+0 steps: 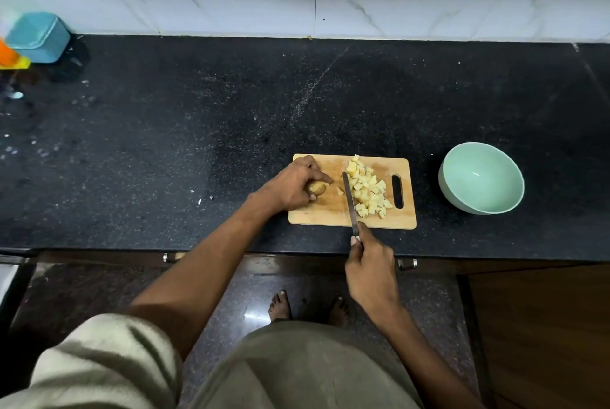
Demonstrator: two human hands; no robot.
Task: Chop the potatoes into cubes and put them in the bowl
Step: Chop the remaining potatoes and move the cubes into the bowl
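Fingers [321,174] of my left hand [293,186] curl round the potato [317,188]; right hand [371,271] grips the knife [349,200], cubes [366,191] beside blade. Bowl [481,177] near bench's [165,144] front edge.

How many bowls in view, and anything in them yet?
1. The green bowl stands on the black counter, right of the cutting board, apart from it. It looks empty; the potato cubes are on the board.

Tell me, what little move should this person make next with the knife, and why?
Probably bring the knife left and cut into the potato piece that the left hand holds on the cutting board. It looks uncut, while the cubes lie piled right of the blade and the bowl looks empty.
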